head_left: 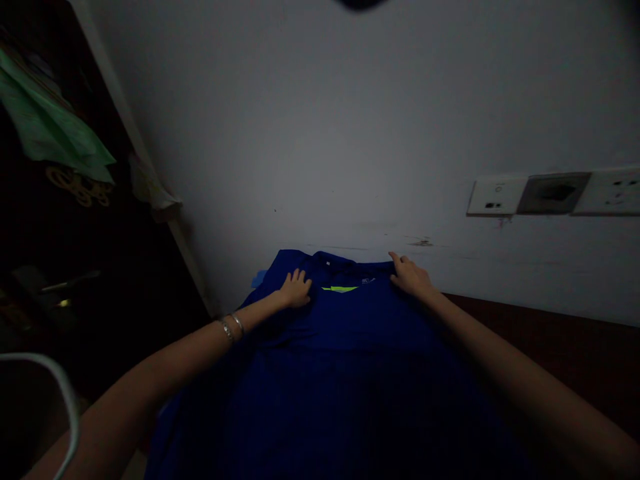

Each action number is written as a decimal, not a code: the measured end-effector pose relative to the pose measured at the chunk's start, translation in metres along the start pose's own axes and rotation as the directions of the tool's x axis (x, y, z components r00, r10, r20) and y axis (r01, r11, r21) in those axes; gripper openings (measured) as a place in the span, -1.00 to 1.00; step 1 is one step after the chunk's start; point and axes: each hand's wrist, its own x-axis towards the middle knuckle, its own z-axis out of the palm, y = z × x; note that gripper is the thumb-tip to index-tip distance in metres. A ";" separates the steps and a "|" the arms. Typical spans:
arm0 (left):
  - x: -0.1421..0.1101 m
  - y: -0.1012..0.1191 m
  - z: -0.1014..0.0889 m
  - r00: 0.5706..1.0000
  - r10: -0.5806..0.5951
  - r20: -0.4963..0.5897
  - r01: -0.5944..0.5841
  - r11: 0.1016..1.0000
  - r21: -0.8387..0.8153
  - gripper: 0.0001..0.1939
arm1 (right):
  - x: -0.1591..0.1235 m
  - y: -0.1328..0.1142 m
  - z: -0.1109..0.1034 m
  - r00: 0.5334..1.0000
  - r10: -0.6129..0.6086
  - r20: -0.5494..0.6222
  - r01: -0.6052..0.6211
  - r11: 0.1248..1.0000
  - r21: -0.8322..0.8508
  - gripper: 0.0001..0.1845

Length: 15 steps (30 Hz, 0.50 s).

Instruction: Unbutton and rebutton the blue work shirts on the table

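Note:
A dark blue T-shirt [340, 327] lies spread out in front of me, its collar toward the wall. A bright yellow-green patch shows at the neck opening, with small white print beside it. My left hand [296, 289] rests on the shirt left of the collar, open, with its fingers spread on the cloth. Two silver bangles [233, 327] circle that wrist. At the shirt's far right shoulder, my right hand [411, 275] touches the edge with its fingers stretched out and apart. The lower part of the shirt fades into shadow.
A pale wall [350, 133] rises right behind the shirt, with socket plates [500, 195] at the right. On the left stand a dark door with a handle [70, 283] and hanging green cloth [55, 120]. A white curved tube [65, 387] crosses the lower left. Dark reddish-brown surface [540, 333] shows at right.

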 end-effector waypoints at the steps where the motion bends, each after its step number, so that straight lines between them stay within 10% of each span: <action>1: -0.010 0.015 -0.001 0.995 0.093 0.031 -0.092 0.996 -0.021 -0.44 | -0.005 0.003 0.000 1.000 -0.001 0.027 0.000 1.000 0.030 -0.40; 7: -0.087 0.096 -0.005 0.865 0.394 0.310 -0.335 0.914 -0.229 -0.39 | -0.047 0.031 0.004 0.896 -0.280 0.346 0.140 0.915 0.377 -0.57; 15: -0.122 0.122 -0.002 0.881 0.334 0.336 -0.268 0.936 -0.226 -0.25 | -0.084 0.049 0.003 0.877 -0.285 0.386 0.088 0.886 0.454 -0.26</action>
